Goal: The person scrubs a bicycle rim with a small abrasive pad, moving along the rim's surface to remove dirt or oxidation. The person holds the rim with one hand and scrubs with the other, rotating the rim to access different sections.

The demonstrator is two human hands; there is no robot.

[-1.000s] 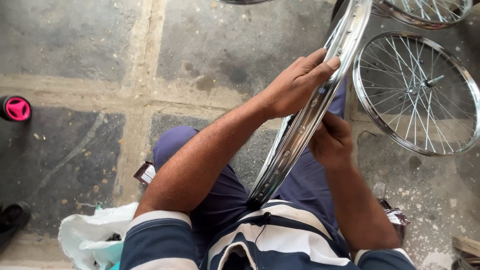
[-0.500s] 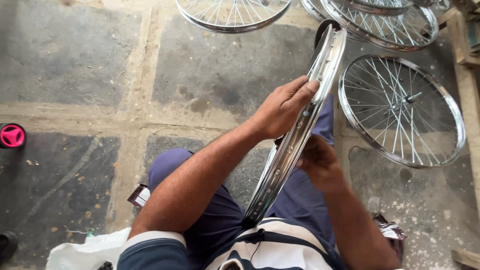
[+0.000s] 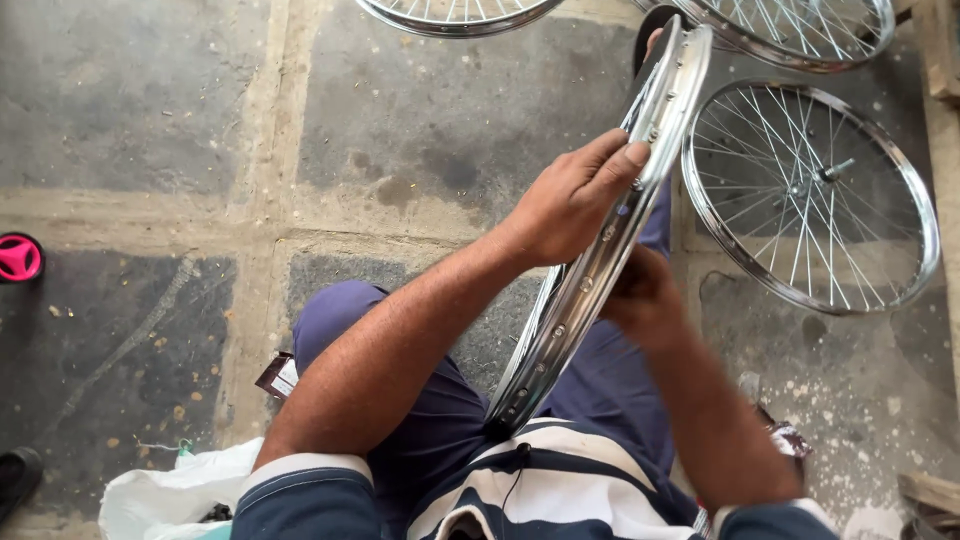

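Note:
A shiny chrome bicycle rim (image 3: 600,250) stands on edge between my knees, running from my lap up toward the top of the view. My left hand (image 3: 570,195) wraps over the rim's outer edge, fingers curled on the metal. My right hand (image 3: 640,300) sits on the rim's other side, lower down, fingers partly hidden behind it. My legs are in dark blue trousers (image 3: 420,440); I wear a striped shirt.
A spoked wheel (image 3: 810,195) lies flat on the stone floor at right; parts of two more wheels (image 3: 460,12) show along the top edge. A white plastic bag (image 3: 170,495) lies at lower left, a pink round object (image 3: 18,257) at far left, wood at right.
The view has shifted so the rim and hands sit lower in the frame. My left hand has slid slightly along the rim; my right hand stays behind it.

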